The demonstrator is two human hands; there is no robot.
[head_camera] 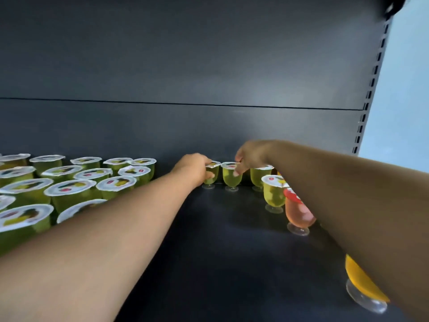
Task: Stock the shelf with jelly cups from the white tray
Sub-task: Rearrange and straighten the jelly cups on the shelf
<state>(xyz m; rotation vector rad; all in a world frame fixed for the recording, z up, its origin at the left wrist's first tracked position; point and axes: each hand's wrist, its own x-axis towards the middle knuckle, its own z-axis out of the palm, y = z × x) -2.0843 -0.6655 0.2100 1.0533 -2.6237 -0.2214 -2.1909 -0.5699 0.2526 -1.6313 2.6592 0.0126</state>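
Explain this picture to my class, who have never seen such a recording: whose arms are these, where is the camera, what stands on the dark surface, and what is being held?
There is no machine here. The arms belong to a person wearing a camera on the head, so the single picture looks forward and down along both arms. The dark surface is a shelf with a dark back panel. On its left stands a crowd of green jelly cups with white lids. The left hand holds one green cup near the back. The right hand has its fingers on the next cup. Further right stand more green cups, a pink cup and an orange cup. The white tray is not in view.
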